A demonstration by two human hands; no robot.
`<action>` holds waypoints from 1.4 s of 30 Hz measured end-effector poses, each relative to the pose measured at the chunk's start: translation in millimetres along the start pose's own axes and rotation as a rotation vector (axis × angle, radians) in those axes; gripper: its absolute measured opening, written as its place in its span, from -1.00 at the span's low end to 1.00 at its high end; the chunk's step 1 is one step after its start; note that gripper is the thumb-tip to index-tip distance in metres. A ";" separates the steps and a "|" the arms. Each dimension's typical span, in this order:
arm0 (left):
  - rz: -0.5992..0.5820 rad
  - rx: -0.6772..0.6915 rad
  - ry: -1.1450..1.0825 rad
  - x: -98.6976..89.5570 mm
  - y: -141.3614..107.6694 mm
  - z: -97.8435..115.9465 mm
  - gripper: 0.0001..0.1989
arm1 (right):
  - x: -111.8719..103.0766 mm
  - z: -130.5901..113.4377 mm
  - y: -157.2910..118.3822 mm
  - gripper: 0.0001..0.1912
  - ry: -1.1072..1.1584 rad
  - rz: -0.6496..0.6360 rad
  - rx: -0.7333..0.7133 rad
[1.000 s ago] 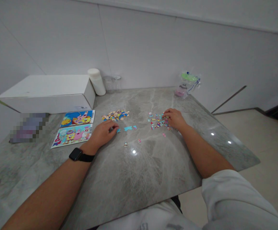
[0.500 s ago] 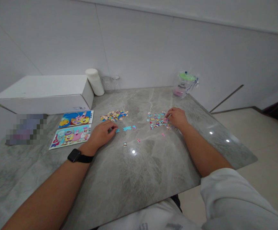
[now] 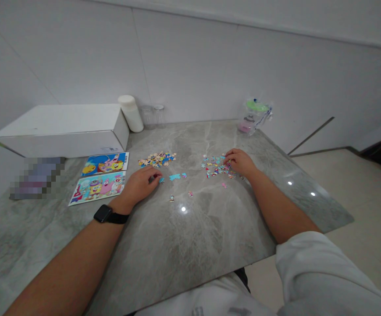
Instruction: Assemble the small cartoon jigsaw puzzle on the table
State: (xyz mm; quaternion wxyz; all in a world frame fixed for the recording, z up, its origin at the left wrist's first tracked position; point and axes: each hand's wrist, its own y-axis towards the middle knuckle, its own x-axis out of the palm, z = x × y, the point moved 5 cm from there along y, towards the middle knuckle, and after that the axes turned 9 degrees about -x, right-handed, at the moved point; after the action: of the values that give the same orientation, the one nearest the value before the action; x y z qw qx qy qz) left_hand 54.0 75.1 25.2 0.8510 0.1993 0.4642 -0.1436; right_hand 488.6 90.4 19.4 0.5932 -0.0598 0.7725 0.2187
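Observation:
My left hand (image 3: 142, 184) rests on the table with fingers curled in a pinch at a small blue puzzle piece (image 3: 162, 180). Just right of it lie a joined blue strip of pieces (image 3: 175, 177) and a blue-and-pink piece (image 3: 184, 175). My right hand (image 3: 241, 162) reaches into the right-hand pile of puzzle pieces (image 3: 215, 164), its fingers slightly apart and touching the pile; part of the pile is hidden under it. Behind my left hand sits another pile of puzzle pieces (image 3: 157, 159), beige, blue and yellow.
Two cartoon picture cards (image 3: 100, 188) lie left of my left hand. Behind them stands a white box (image 3: 58, 129), with a white bottle (image 3: 131, 114) and two clear glasses (image 3: 159, 116) beside it. A bagged container with a green lid (image 3: 254, 116) is at the back right. Loose pieces (image 3: 190, 194) lie nearer me.
My right hand has shifted slightly left, its fingertips moving over the right-hand pile. My left hand stays in place by the blue piece.

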 end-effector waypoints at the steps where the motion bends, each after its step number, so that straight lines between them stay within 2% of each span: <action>1: -0.003 -0.001 -0.001 0.2 0.0 -0.2 -0.77 | 0.3 -1.9 0.3 -0.61 0.005 -0.020 -0.021; 8: 0.000 0.004 0.004 -0.2 -0.7 -0.1 -0.77 | -6.7 7.4 -2.2 -0.68 -0.101 -0.004 0.102; 14: -0.008 0.000 -0.001 -1.3 -0.3 2.2 -0.77 | 2.9 8.3 -1.4 -0.66 -0.089 -0.001 0.067; 19: -0.013 -0.005 -0.005 -1.8 -0.4 3.7 -0.77 | 12.0 -6.8 3.0 -0.63 -0.104 -0.011 0.016; 24: 0.010 -0.004 0.004 -1.2 -0.4 0.1 -0.77 | 17.3 -16.4 11.8 -0.68 -0.166 0.005 0.043; 29: 0.053 -0.019 0.012 -0.6 0.3 -5.8 -0.75 | 19.8 -11.5 12.2 -0.74 -0.159 0.015 0.071; 42: 0.097 -0.042 -0.017 -4.0 0.3 -3.5 -0.77 | 19.7 -7.9 11.7 -0.71 -0.156 0.023 0.084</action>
State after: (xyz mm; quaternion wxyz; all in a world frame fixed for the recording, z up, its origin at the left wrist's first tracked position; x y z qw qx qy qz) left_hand 49.4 77.2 26.9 0.8649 0.2027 0.4494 -0.0941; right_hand 471.7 101.0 5.5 0.6508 -0.0088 0.7332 0.1969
